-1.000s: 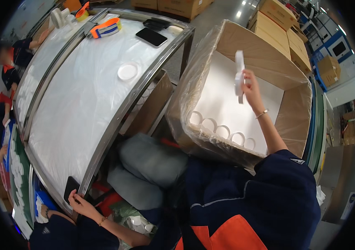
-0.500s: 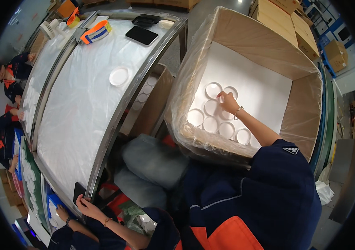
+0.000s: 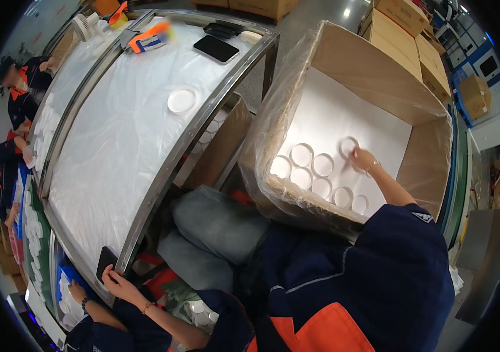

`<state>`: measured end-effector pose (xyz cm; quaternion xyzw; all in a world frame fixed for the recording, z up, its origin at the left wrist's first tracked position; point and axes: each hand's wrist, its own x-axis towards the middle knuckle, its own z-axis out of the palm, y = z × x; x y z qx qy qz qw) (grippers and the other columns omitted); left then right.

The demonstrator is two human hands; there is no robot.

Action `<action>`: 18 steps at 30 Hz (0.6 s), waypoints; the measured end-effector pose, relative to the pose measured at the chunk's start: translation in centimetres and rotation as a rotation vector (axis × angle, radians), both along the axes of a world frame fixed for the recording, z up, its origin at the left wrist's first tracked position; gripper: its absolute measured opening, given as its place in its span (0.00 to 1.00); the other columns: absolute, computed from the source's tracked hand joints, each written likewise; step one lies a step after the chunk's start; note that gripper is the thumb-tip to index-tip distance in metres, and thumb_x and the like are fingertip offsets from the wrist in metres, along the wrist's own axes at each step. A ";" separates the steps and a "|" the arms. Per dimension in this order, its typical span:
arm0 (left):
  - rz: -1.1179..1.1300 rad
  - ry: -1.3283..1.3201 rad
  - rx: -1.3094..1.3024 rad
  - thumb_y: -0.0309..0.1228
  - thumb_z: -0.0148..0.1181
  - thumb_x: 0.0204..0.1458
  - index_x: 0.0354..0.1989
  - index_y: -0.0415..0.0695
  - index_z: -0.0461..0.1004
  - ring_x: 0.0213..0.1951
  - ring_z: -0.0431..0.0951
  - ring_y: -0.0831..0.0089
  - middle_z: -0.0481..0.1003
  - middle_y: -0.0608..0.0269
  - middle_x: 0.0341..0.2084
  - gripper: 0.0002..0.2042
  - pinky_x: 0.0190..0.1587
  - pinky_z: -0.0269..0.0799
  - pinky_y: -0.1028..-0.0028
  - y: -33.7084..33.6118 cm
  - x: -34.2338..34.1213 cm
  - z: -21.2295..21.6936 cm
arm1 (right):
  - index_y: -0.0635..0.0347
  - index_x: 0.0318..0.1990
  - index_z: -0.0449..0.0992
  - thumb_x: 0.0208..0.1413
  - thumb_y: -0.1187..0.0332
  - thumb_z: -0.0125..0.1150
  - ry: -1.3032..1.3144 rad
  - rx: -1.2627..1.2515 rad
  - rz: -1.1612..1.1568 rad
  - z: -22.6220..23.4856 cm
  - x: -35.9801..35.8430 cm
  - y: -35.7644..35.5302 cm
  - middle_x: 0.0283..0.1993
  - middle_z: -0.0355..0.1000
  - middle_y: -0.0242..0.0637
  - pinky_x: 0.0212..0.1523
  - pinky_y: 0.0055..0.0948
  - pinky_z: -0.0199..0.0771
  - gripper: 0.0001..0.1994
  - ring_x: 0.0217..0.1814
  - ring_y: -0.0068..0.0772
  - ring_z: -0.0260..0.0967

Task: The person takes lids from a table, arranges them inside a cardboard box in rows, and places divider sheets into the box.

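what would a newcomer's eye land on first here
Probably the open cardboard box on the right, draped in clear plastic, where the right hand touches one of several white round pieces. Next, the bright orange band near the far end of the table on the left. The left hand is at that table's near edge, beside a dark flat thing.

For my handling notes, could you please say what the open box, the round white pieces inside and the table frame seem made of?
Open box: apparently matte cardboard, by its brown walls, under clear plastic film. Round white pieces: perhaps smooth plastic or coated card, by their thin, even rims. Table frame: likely polished metal, by its sheen.
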<state>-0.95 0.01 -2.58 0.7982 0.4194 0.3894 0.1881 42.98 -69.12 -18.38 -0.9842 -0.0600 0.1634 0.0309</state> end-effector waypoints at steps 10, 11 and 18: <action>0.098 0.022 0.071 0.21 0.49 0.55 0.34 0.38 0.75 0.23 0.66 0.75 0.68 0.62 0.22 0.07 0.28 0.63 0.74 -0.9 0.1 2.0 | 0.51 0.49 0.74 0.56 0.50 0.54 0.867 0.075 0.070 4.8 -2.9 6.1 0.43 0.75 0.43 0.30 0.36 0.76 0.19 0.36 0.39 0.74; 0.144 0.031 0.064 0.21 0.50 0.53 0.33 0.38 0.75 0.24 0.68 0.72 0.68 0.61 0.22 0.06 0.30 0.64 0.72 -1.4 0.0 2.4 | 0.52 0.46 0.75 0.56 0.48 0.53 0.938 -0.022 0.102 4.1 -1.0 6.3 0.40 0.76 0.41 0.28 0.35 0.77 0.20 0.35 0.38 0.74; 0.154 0.095 0.200 0.22 0.52 0.46 0.29 0.45 0.75 0.31 0.69 0.56 0.70 0.57 0.24 0.06 0.37 0.62 0.61 -2.0 1.6 2.6 | 0.53 0.54 0.65 0.48 0.69 0.63 -0.020 0.212 0.498 3.3 0.8 14.0 0.51 0.65 0.54 0.48 0.49 0.69 0.24 0.50 0.56 0.66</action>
